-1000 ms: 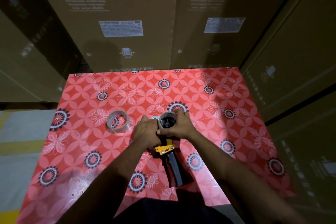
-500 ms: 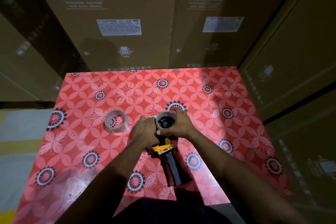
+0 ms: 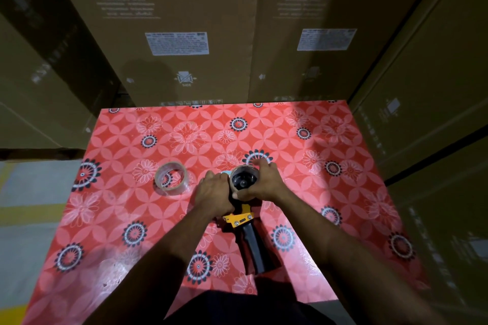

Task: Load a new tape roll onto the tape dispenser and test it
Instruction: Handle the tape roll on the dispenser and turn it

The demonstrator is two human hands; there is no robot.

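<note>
A tape dispenser [image 3: 247,229] with a yellow frame and a black handle lies on the red flowered table [image 3: 330,192], handle toward me. A roll with a dark hub [image 3: 243,179] sits on the dispenser's spindle end. My right hand [image 3: 264,182] wraps around that roll from the right, fingers over its far side. My left hand [image 3: 215,194] grips the dispenser's body just left of the roll. A separate clear tape roll [image 3: 171,178] lies flat on the table to the left, apart from both hands.
Tall cardboard boxes marked "washing machine" [image 3: 184,34] stand against the table's far edge, and more boxes [image 3: 422,87] line the right side. Grey floor with a yellow stripe [image 3: 29,208] shows to the left of the table.
Both hands stay on the dispenser and its roll. My right fingers have shifted slightly around the roll. The camera view has drifted a little.
</note>
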